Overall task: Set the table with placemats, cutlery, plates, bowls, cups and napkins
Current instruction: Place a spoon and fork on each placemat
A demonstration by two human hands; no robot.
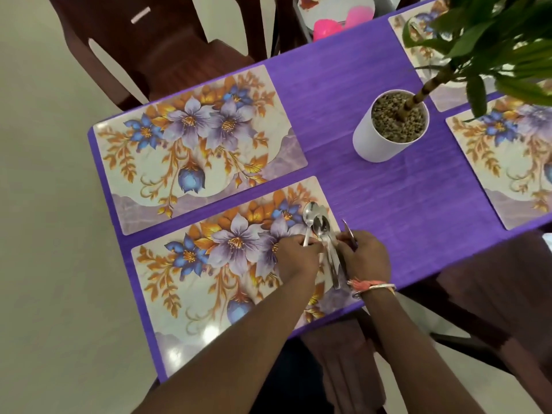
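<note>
Spoon count is hard to call: two bowls are showing clearly on the spoons (322, 226), a third edge is peeking behind them, and the handles are bunching together between the hands. The left hand (298, 255) is pinching one spoon handle, fingers curled and hiding the contact. The right hand (366, 258) is curling round a thin metal piece (347, 230) that is poking up. Cannot tell if it is a knife or a fork. Its fingertips are meeting the spoon handles. A bracelet (373, 286) is sitting on the right wrist.

The spoons are hanging over the right end of the near mat (209, 294); whether they are touching it is unclear.

Mats, four counted:
- The near mat is partly covered by the left arm.
- The far mat (194, 138) is lying just beyond it and is fully visible.
- The right mat (501, 174) is being cut off by the frame edge.
- The corner mat (418, 46) is mostly hiding behind the plant (493, 40).

One pot (388, 138), white and upright, is standing on the table (373, 198) between the mat pairs.

Three chairs (155, 55) are showing, all cropped or partly under the table.

Two pink things (325, 28) are sitting past the table's far edge, too blurred to identify.
</note>
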